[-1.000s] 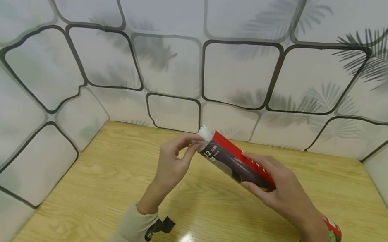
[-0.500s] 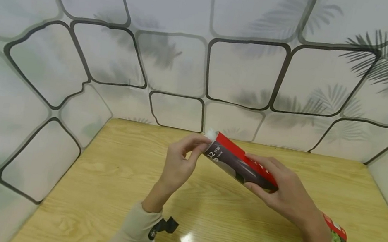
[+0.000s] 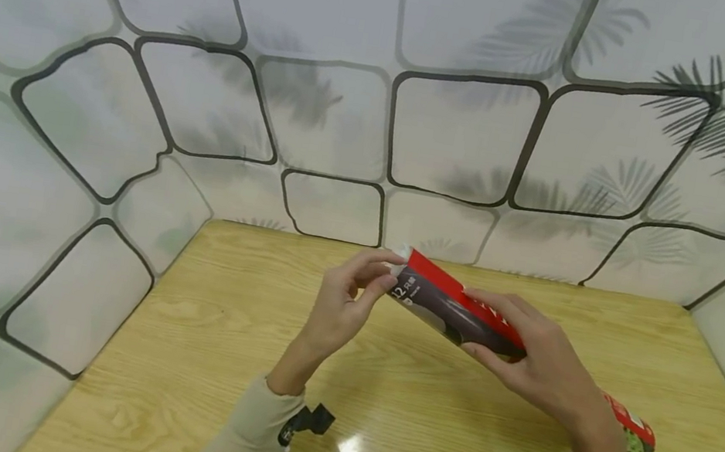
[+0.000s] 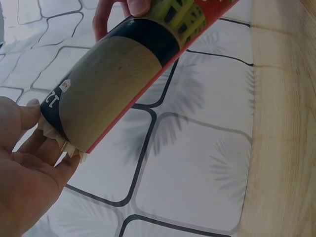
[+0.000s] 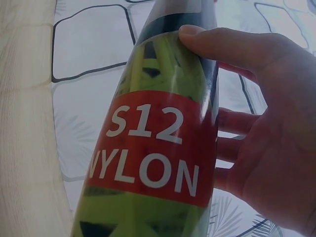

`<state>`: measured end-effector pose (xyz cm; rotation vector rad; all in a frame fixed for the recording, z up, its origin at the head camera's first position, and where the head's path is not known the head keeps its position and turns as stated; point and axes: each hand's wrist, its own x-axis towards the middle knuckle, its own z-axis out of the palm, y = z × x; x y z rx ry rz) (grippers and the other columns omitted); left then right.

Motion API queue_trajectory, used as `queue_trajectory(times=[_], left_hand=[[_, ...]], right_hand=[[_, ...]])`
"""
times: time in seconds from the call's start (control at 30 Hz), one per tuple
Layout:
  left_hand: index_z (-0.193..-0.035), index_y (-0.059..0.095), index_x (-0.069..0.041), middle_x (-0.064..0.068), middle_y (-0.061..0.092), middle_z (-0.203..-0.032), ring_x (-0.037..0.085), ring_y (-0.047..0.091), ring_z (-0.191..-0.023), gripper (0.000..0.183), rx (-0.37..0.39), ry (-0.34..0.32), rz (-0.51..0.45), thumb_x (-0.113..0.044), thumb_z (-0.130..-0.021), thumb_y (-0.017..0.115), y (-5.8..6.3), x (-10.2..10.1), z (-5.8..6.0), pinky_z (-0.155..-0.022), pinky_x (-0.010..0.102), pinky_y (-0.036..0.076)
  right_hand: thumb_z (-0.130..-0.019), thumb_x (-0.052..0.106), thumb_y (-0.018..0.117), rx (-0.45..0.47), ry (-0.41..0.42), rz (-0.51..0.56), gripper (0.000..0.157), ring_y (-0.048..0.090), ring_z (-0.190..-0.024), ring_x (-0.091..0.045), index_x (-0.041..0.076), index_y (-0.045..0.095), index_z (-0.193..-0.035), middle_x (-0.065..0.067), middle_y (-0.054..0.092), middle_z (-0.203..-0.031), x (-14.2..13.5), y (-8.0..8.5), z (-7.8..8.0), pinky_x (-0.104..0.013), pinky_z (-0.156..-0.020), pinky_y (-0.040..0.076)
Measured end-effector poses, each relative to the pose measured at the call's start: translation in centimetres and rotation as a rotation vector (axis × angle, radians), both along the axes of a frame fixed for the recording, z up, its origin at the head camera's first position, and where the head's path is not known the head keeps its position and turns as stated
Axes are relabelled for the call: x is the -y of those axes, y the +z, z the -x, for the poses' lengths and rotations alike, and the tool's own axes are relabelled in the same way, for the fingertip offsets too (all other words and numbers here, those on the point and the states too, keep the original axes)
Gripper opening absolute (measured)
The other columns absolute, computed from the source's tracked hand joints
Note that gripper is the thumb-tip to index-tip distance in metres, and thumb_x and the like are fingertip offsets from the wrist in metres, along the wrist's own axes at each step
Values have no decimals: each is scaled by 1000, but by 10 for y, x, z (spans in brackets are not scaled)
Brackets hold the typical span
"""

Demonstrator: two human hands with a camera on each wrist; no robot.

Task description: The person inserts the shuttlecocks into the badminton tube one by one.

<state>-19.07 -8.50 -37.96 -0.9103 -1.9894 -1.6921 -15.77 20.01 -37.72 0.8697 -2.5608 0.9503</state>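
Observation:
A long printed shuttlecock tube (image 3: 442, 304), red and dark grey with a green-patterned lower part, is held tilted above the table. My right hand (image 3: 543, 355) grips it around the middle, thumb on one side and fingers on the other. At the raised left end, the white skirt of a shuttlecock (image 4: 68, 147) shows slightly past the rim. My left hand (image 3: 345, 294) pinches at that skirt, its thumb against the tube's edge in the left wrist view. Lettering "S12 NYLON" faces the right wrist camera. The inside of the tube is hidden.
Below the hands lies a light wooden table (image 3: 209, 359). A pale patterned cloth (image 3: 343, 121) with stone outlines and leaf prints forms the walls behind and at the sides. The tube's lower end (image 3: 635, 435) sticks out past my right wrist.
The white skirt stuck out further at first and has slid mostly inside the tube. My left hand has moved right against the rim, while my right hand keeps its grip.

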Motion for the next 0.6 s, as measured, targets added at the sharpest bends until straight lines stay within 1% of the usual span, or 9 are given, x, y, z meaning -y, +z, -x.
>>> queue_trajectory(times=[0.07,0.13,0.17,0.2,0.23,0.3,0.37,0.5,0.6], left_hand=[[-125,64,-1,19,75,-99,23,71,-82,25,6,-16,17,3,-101,61,-1,1,0,-64,25,54],[-127,63,-2,19,75,-100,18,67,-78,26,8,-30,34,3,-101,60,-2,2,0,-58,23,48],[-129,62,-3,17,74,-91,15,63,-70,27,8,-42,45,3,-102,58,-2,3,0,-54,23,44],[-130,61,-4,15,72,-87,11,58,-64,28,8,-55,56,3,-103,56,-2,3,1,-51,23,40],[-132,60,-4,12,68,-77,8,50,-57,29,3,-65,69,2,-104,55,-2,3,1,-48,23,35],[-134,58,-4,6,57,-67,6,35,-48,30,-7,-93,89,1,-106,51,-2,3,1,-45,24,28],[-136,56,-5,1,43,-59,5,23,-44,31,-16,-115,108,1,-107,49,-1,3,0,-43,23,25],[-137,55,-6,-5,33,-57,4,23,-41,31,-21,-121,126,0,-107,48,-1,4,0,-41,22,24],[-138,55,-7,-6,28,-56,6,24,-41,32,-17,-130,133,-1,-107,47,-1,4,0,-42,22,25]], right_hand=[[-83,19,89,-2,-2,-6,72,63,-107,-21,27,56,-146,-1,63,-131,0,0,0,-44,-78,59],[-83,19,89,-5,-4,-10,72,63,-107,-21,27,56,-146,-1,63,-132,1,-1,-1,-44,-78,59],[-83,20,89,-9,-5,-11,72,63,-107,-21,27,56,-146,-1,63,-132,1,-1,-1,-44,-77,59],[-83,20,89,-11,-5,-10,72,63,-107,-20,27,56,-146,-1,63,-132,1,-1,-1,-43,-77,59],[-83,20,89,-13,-4,-9,72,63,-107,-20,28,56,-146,0,63,-132,1,-1,-2,-43,-77,59],[-83,20,89,-16,-4,-4,72,64,-107,-19,29,56,-146,1,63,-132,2,-1,-2,-43,-77,59],[-82,20,89,-20,-2,0,72,63,-107,-18,29,56,-146,3,63,-133,2,0,-3,-42,-78,59],[-82,20,90,-28,5,4,72,63,-106,-16,29,56,-145,4,63,-133,3,0,-4,-41,-78,59],[-82,21,89,-27,13,-2,71,64,-106,-16,29,57,-144,4,63,-133,4,1,-4,-40,-78,59]])
